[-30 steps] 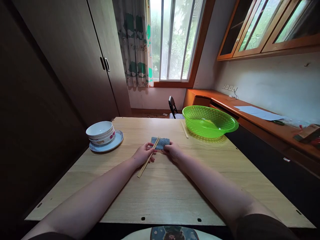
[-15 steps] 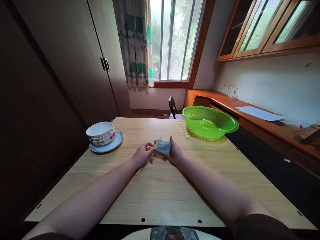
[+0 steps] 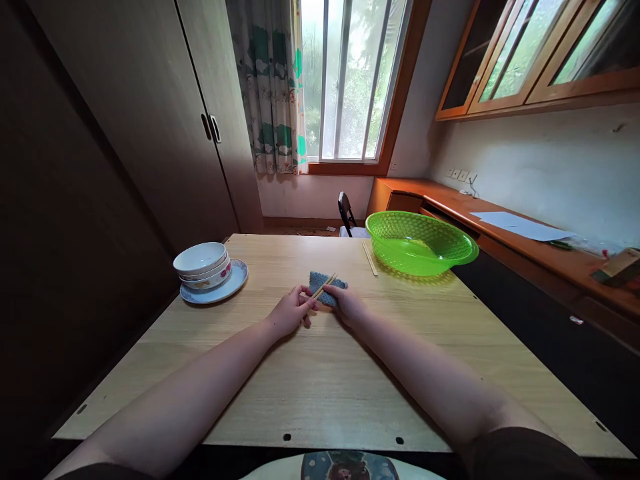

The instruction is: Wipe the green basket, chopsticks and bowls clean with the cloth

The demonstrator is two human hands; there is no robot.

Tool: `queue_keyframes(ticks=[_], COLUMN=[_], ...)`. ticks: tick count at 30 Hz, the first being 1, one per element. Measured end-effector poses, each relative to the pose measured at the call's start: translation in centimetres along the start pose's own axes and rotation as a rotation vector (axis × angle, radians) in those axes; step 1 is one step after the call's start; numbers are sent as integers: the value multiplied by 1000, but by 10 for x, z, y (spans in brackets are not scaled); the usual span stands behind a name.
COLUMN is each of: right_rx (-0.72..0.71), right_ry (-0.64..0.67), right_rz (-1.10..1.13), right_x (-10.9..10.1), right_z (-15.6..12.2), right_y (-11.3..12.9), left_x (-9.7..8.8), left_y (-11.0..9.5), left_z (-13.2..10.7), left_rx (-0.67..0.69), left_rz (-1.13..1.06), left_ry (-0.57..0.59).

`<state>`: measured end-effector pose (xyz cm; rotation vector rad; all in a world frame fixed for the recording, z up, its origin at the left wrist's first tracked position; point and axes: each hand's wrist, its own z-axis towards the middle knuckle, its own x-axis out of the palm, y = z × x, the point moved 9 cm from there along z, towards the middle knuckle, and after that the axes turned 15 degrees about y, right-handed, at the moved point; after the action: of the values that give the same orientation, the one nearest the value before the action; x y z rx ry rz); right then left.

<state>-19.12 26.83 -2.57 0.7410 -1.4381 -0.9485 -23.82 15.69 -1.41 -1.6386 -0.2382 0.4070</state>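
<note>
My left hand [image 3: 290, 312] pinches a pair of wooden chopsticks [image 3: 326, 285], whose tips stick out over a small blue-grey cloth [image 3: 320, 280]. My right hand [image 3: 346, 303] is closed on that cloth and presses it around the chopsticks. Both hands meet at the middle of the wooden table [image 3: 325, 373]. Most of the chopsticks' length is hidden between the hands.
Stacked white bowls [image 3: 201, 261] sit on a plate [image 3: 226, 283] at the left. A green plastic basket [image 3: 419, 241] stands at the far right, with another pair of chopsticks [image 3: 369, 258] beside it. A chair [image 3: 345, 212] is behind the table; a counter runs along the right wall.
The chopsticks slid forward through the cloth: their long near end no longer shows behind my left hand. The cloth was lifted by my right hand, then lowered again onto the chopsticks.
</note>
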Motion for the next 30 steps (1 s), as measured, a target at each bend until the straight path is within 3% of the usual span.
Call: queue_keyframes(ticks=[7, 12, 15, 21, 26, 30], right_rx=[-161, -204, -146, -61, 32, 42], right_ry=[-327, -425, -319, 79, 287, 285], right_rz=[99, -1, -69, -76, 152, 207], right_x=[-48, -56, -38, 18, 26, 20], right_z=[-3, -9, -6, 1, -1, 4], right_y=[15, 20, 16, 6, 5, 0], left_x=[-4, -10, -8, 2, -2, 3], left_y=[10, -5, -10, 8, 8, 8], left_z=[2, -1, -2, 3, 3, 3], left_rx=[-92, -46, -5, -50, -41, -32], left_rz=[165, 399, 358, -70, -180, -208], left_ry=[61, -16, -48, 12, -6, 45])
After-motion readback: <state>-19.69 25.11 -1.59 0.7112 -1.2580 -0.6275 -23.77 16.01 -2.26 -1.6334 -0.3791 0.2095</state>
